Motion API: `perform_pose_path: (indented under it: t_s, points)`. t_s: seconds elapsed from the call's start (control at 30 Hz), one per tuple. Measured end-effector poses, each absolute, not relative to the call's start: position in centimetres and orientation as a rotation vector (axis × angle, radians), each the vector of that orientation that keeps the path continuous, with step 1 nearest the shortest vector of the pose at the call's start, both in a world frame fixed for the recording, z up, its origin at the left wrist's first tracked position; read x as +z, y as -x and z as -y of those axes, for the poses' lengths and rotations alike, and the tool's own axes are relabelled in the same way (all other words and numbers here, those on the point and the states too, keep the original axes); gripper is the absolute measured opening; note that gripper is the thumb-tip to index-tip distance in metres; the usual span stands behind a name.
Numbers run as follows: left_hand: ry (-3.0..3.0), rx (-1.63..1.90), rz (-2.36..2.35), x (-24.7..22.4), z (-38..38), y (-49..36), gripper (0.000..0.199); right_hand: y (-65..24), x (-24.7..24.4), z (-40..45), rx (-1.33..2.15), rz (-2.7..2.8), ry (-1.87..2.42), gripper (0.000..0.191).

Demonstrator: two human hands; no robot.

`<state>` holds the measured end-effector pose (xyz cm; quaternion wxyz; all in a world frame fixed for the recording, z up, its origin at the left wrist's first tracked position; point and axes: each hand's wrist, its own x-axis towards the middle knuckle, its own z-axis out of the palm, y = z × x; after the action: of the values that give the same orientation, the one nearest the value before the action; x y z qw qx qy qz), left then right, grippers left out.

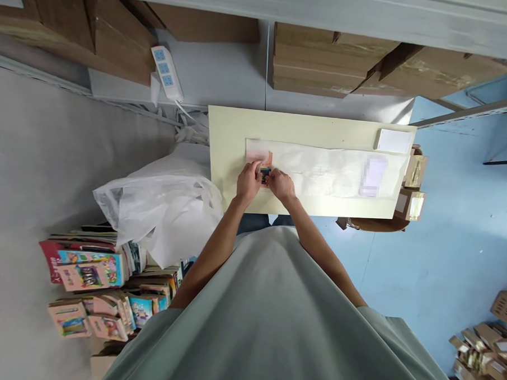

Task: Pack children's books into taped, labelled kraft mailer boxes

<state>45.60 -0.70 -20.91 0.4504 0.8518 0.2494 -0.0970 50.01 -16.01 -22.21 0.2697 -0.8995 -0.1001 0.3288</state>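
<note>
A small book point(266, 163) with an orange-pink cover and a dark picture lies near the left end of a long white wrapping sheet point(317, 167) on a pale yellow tabletop point(306, 128). My left hand point(249, 182) is closed at the book's left side, fingers curled in over its cover. Facing it, my right hand point(281, 185) pinches at the book's right side. Between them the hands cover much of the lower cover. The sheet's left end looks thin and see-through, with pinkish colour under it next to the book.
At the tabletop's far right corner lies a white pad point(394, 140). Cardboard boxes point(326, 59) and a power strip point(167, 73) sit on the shelf behind. White plastic sheeting point(165, 192) bulges at the left, above stacked books point(92, 270). More small boxes point(412, 202) stand right.
</note>
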Motion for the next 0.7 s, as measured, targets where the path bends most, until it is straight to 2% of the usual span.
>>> perform_pose_path:
  t_s: [0.2,0.37,0.43,0.6,0.7]
  points:
    - [-1.923,-0.119,-0.691,-22.5,1.4,-45.4,0.043,-50.9,-20.2,15.3,0.542,0.440,2.441,0.032]
    - [-1.990,-0.125,-0.893,-22.4,1.8,-44.3,0.078,-52.4,-20.7,14.0,0.713,0.673,2.444,0.045]
    - [-2.089,-0.124,-1.056,-22.3,1.6,-44.0,0.086,-53.0,-21.3,14.3,0.738,0.674,2.463,0.051]
    - [-2.136,-0.316,-1.217,-22.2,0.9,-44.0,0.063,-53.2,-22.3,15.0,0.726,0.662,2.422,0.057]
    - [-2.106,-0.290,-1.205,-21.8,1.4,-44.2,0.060,-53.2,-22.5,15.1,0.707,0.647,2.432,0.058]
